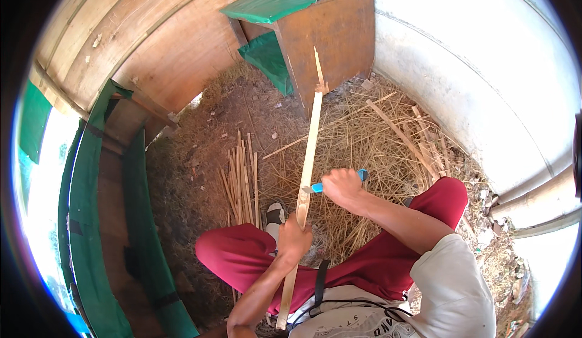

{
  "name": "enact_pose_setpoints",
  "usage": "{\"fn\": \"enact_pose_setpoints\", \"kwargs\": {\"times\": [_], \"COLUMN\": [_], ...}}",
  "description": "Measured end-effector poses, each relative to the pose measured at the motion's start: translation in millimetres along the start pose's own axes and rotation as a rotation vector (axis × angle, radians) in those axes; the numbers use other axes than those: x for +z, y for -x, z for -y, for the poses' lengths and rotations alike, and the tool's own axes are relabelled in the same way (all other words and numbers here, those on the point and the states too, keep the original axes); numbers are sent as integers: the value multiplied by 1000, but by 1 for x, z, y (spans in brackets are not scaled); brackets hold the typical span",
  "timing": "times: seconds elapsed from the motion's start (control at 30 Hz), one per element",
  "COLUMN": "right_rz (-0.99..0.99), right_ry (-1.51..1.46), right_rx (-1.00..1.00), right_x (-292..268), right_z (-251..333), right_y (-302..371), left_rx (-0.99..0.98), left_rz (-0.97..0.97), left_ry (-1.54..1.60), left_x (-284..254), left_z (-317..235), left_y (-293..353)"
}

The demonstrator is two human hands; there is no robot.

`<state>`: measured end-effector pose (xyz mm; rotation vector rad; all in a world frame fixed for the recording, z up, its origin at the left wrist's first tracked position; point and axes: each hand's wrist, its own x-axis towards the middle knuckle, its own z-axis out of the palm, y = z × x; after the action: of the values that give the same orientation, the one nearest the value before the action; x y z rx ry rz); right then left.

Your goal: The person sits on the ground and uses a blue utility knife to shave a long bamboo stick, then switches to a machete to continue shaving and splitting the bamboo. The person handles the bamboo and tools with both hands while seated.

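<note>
Green tarpaulin [91, 217] lines a curved wooden wall along the left edge, with plywood boards [163, 35] rising behind it. Next to the right, on the dirt floor, a bundle of thin split bamboo strips [241, 180] lies side by side, pointing away from the person. Beside the bundle, a white shoe [276, 212] shows between the knees in red trousers [242, 253]. The left hand [295, 238] is clenched around a long pale bamboo slat [308, 156], which runs from the person's lap up and away, its far tip splintered in front of a brown wooden box [330, 35] with a green top. Just right of the slat, the right hand [342, 186] is gripped round a knife with a blue handle [362, 173]; its blade end meets the slat's edge above the left hand. Farther right, dry straw and shavings [388, 138] cover the ground, with loose bamboo offcuts [424, 150] lying by a pale curved wall [485, 77]
</note>
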<state>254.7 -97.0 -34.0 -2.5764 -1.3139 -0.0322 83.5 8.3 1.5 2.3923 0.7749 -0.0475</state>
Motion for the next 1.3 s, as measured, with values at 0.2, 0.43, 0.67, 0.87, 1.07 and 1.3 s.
{"fn": "enact_pose_setpoints", "kwargs": {"times": [0.2, 0.43, 0.67, 0.87, 1.07, 1.3], "right_rz": [104, 46, 116, 242, 275, 451], "right_ry": [34, 5, 12, 103, 94, -61], "right_rx": [109, 320, 421, 322, 375, 653], "right_x": [14, 29, 38, 61, 65, 42], "right_z": [-18, -79, -97, -105, -101, -134], "right_y": [-15, -29, -24, -16, -25, -16], "left_rx": [-43, 6, -136, -242, -421, -652], "left_rz": [89, 279, 382, 417, 623, 739], "left_ry": [56, 103, 65, -29, 345, 600], "left_x": [8, -2, -27, -36, -43, -69], "left_z": [8, 21, 26, 52, 77, 97], "left_y": [3, 51, 91, 119, 103, 126]}}
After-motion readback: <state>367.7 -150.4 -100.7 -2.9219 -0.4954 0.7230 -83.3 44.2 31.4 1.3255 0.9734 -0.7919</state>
